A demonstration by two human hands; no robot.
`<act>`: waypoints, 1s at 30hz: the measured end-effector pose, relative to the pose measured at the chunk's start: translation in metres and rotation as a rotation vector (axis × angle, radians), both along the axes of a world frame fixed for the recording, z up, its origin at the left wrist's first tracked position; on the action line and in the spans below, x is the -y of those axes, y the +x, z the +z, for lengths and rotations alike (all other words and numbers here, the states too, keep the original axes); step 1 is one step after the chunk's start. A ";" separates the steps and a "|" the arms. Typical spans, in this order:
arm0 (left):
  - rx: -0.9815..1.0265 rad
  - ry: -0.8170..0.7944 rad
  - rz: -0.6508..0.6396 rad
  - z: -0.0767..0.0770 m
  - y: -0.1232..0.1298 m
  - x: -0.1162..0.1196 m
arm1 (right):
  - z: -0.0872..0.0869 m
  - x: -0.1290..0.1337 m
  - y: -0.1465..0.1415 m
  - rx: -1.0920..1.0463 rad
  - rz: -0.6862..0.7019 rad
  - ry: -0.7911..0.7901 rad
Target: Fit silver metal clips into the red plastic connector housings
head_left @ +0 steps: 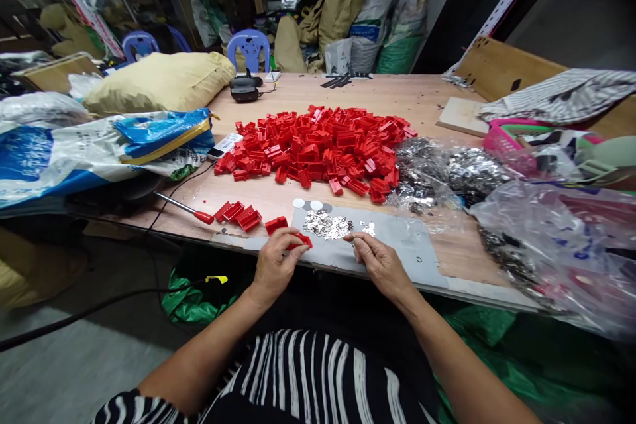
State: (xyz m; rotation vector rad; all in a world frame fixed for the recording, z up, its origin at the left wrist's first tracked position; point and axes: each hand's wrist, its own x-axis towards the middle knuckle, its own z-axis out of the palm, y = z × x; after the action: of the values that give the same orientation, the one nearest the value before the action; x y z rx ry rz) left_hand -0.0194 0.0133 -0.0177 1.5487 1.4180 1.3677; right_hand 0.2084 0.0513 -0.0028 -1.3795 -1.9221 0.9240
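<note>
My left hand (278,258) is closed around a red plastic box-shaped part (303,240) above the near table edge. My right hand (377,258) has thumb and fingers pinched at the right side of a pile of small shiny metal pieces (328,224); whatever is between the fingertips is too small to make out. Under the pile lies a grey sheet (402,242). A single red part (276,224) rests just beyond my left hand, and several more red parts (238,214) sit to its left.
A large heap of red parts (322,146) covers the table's middle. Bags of metal pieces (427,165) lie right of it, near a pink basket (501,139). At left are a red-tipped metal lever (183,207), a blue-white sack (89,152) and a tan sack (163,79).
</note>
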 end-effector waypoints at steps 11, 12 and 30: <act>-0.857 0.180 0.380 -0.029 -0.044 -0.025 | -0.005 -0.049 0.011 0.552 -0.152 0.285; -0.881 0.147 0.404 -0.029 -0.044 -0.026 | -0.004 -0.055 0.008 0.572 -0.160 0.284; -0.361 0.194 0.190 -0.007 -0.014 -0.013 | 0.016 -0.092 -0.006 0.650 -0.061 0.236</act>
State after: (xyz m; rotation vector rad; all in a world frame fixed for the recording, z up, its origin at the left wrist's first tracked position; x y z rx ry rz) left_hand -0.0337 0.0259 -0.0248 1.9019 1.7270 1.4196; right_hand 0.2028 0.1435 0.0136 -1.7132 -2.3356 0.2024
